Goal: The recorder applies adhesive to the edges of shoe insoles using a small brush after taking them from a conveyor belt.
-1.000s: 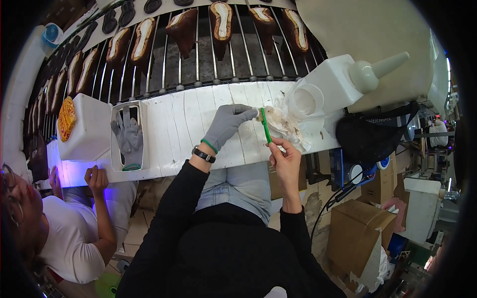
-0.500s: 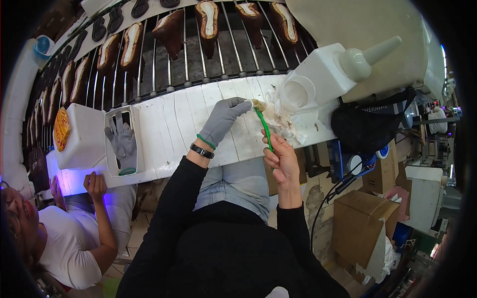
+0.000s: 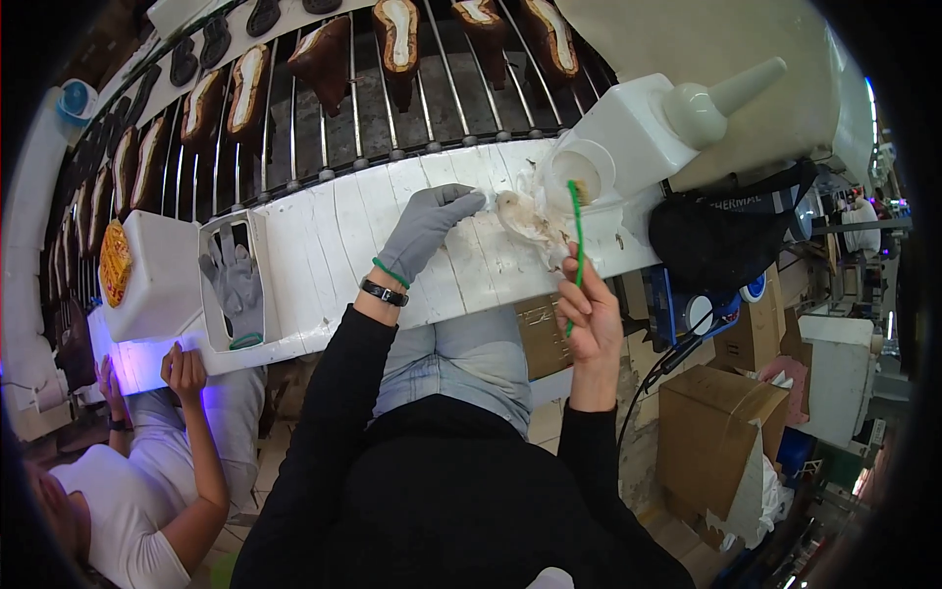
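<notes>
My left hand [image 3: 432, 228], in a grey glove with a green cuff, hovers over the white bench [image 3: 339, 231]. Its fingers are pinched together; a whitish bit shows at the fingertips, too small to name. In my bare right hand [image 3: 592, 312] is a slim green brush [image 3: 579, 236] like a toothbrush, held by its handle. The brush's bristles point up, in front of the round opening of a white plastic container [image 3: 643, 118] with a long spout. Crumpled, stained whitish tissue [image 3: 525, 218] lies on the bench between my hands.
Beyond the bench, brown shoe uppers [image 3: 397, 44] sit sole-up on a metal roller rack [image 3: 432, 88]. To the left stand a white tray [image 3: 270, 294] with grey gloves [image 3: 233, 275] and a white box [image 3: 162, 265]. A co-worker's hand [image 3: 183, 371] rests nearby. A black bag [image 3: 726, 231] sits right.
My right hand has moved right with the brush, whose bristles left my left fingertips and are now by the container's opening. My left hand has shifted slightly left.
</notes>
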A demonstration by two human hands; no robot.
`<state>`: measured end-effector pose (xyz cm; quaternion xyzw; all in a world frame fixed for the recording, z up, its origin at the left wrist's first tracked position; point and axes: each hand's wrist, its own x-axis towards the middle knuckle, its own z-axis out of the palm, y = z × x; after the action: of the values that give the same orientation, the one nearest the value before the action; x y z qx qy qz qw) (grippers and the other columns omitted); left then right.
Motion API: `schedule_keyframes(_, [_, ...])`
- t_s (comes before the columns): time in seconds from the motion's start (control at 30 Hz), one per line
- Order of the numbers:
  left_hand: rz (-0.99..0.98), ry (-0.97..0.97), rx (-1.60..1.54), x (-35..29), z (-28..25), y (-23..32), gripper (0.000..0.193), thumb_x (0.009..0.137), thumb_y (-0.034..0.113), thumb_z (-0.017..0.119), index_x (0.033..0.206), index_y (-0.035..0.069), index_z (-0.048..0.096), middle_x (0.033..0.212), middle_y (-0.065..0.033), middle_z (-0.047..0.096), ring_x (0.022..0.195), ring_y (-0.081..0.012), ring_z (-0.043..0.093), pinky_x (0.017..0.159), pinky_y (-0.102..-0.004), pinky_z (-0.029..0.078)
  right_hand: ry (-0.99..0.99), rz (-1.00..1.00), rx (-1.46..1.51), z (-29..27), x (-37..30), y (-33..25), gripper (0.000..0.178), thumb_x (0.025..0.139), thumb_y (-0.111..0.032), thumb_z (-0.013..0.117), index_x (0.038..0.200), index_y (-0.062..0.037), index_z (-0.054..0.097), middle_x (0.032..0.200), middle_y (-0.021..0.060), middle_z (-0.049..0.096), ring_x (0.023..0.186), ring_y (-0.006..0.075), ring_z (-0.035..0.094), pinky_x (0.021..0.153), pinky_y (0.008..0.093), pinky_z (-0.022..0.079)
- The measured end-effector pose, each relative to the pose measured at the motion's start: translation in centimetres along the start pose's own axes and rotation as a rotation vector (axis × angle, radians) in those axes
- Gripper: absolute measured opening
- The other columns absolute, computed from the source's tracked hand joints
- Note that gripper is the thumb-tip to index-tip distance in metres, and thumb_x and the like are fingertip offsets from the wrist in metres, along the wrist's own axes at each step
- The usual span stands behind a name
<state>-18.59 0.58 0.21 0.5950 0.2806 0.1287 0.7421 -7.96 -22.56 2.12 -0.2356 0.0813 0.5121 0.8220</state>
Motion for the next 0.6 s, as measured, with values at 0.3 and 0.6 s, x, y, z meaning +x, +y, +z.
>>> schedule_keyframes(0.3, [0.41,0.237,0.718,8.2,-1.7,2.7,0.034,0.082,0.04,0.067,0.091,0.008,0.072,0.078,-0.0076,0.07,0.068,-0.0212,0.064,0.067,-0.0317,0.049,0.06,-0.279,-0.174,-2.0,-3.0,-3.5,0.03,0.098,-0.01,0.047,0.126,0.0032,0.049,0.099,0.0063,0.058,0.051,0.0035,0.038,0.038,0.0157,0.027])
schedule_keyframes(0.6, [0.382,0.336,1.203,15.9,-0.3,-0.7,0.029,0.08,0.042,0.062,0.095,0.019,0.073,0.09,-0.0088,0.069,0.094,-0.0298,0.06,0.079,-0.0439,0.046,0.26,-0.447,-0.478,-2.3,-3.8,-3.9,0.033,0.097,-0.015,0.052,0.125,0.0015,0.051,0.101,0.0036,0.059,0.051,0.0032,0.036,0.04,0.0172,0.025])
